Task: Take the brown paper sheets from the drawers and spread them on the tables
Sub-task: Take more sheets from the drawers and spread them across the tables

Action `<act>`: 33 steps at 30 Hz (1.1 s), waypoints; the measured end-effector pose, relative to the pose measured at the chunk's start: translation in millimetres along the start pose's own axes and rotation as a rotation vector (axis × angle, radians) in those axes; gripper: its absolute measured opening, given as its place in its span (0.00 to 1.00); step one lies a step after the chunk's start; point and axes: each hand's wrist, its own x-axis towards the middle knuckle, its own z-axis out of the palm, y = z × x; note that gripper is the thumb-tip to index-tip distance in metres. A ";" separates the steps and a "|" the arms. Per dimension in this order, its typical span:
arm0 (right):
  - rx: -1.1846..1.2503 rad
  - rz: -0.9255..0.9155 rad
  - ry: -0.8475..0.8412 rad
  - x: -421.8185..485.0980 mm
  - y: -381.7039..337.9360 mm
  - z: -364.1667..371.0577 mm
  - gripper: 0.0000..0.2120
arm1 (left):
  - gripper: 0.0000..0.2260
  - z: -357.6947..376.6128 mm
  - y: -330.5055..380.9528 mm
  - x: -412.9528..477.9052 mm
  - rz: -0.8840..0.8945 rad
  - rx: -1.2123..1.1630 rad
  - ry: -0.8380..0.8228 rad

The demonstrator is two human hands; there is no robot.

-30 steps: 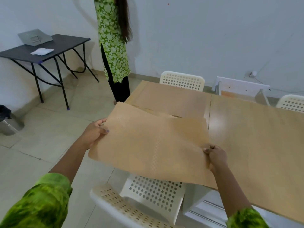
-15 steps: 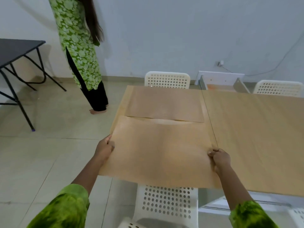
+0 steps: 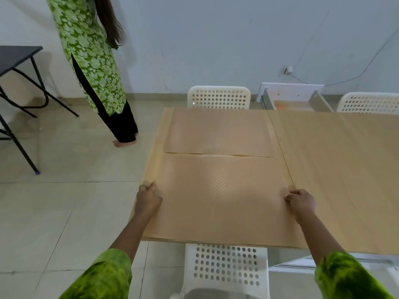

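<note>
A brown paper sheet [image 3: 218, 197] lies flat on the near half of the left wooden table [image 3: 158, 145]. My left hand [image 3: 148, 198] pinches its left edge and my right hand [image 3: 300, 201] pinches its right edge. A second brown paper sheet [image 3: 218, 132] lies flat on the far half of the same table, its near edge meeting the sheet I hold. Beyond the tables an open white drawer [image 3: 291, 98] stands out. The right wooden table [image 3: 345, 169] adjoins along a thin seam.
A white perforated chair [image 3: 226, 270] stands right below me at the table's near edge. Two more white chairs [image 3: 219, 97] stand at the far side. A person in a green patterned dress [image 3: 90, 61] stands at far left, near a black folding table [image 3: 17, 57].
The sheet I hold came down from tilted in the air to lying flat on the table's near half. My view turned right and lowered over the table.
</note>
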 end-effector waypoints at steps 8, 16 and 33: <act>-0.177 -0.009 0.045 6.6 -5.4 13.1 0.12 | 0.28 5.0 2.6 5.1 0.004 0.120 0.010; -0.287 -0.001 0.085 8.5 -2.2 20.5 0.17 | 0.23 9.2 7.2 -0.8 0.005 0.236 0.038; -0.525 -0.300 0.159 -19.9 -20.9 45.1 0.20 | 0.23 18.9 34.1 -0.3 0.158 0.347 0.183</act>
